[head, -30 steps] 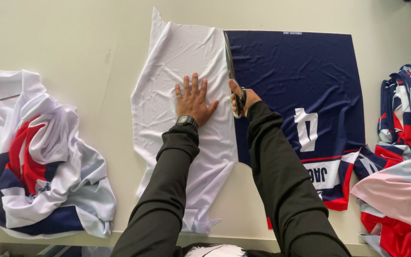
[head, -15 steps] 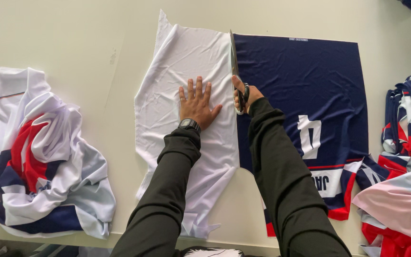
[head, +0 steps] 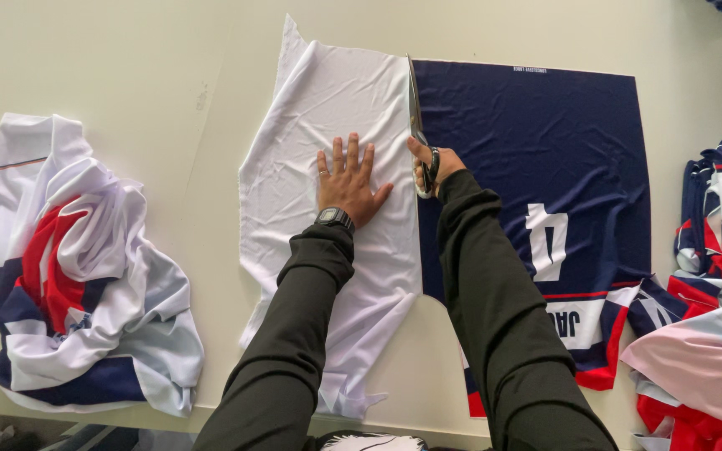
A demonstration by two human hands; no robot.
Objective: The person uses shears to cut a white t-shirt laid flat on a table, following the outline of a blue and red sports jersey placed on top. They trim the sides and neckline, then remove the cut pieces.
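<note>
Seen from the head camera: your left hand (head: 347, 182) lies flat, fingers spread, palm down on the white fabric panel (head: 340, 217), pinning it to the pale table (head: 127, 67). A dark wristwatch (head: 334, 218) sits at that wrist and a ring shows on one finger.

Your right hand (head: 434, 167) is closed through the handles of a pair of large scissors (head: 417, 125), whose blades point away from you along the line where the white panel meets the navy fabric panel (head: 536, 142). The blades lie almost together; whether they are fully closed cannot be told.

The white panel is smooth and slightly glossy, with soft wrinkles, a ragged upper corner and a lower end hanging toward the table's near edge. The navy panel lies flat just beside it, square-cornered at the top, with a large white numeral and white and red bands near its lower end.

A crumpled heap of white, red and navy garments (head: 77, 276) rests well apart at your left. Another pile of red, white and navy pieces (head: 704, 334) crowds the right edge.
</note>
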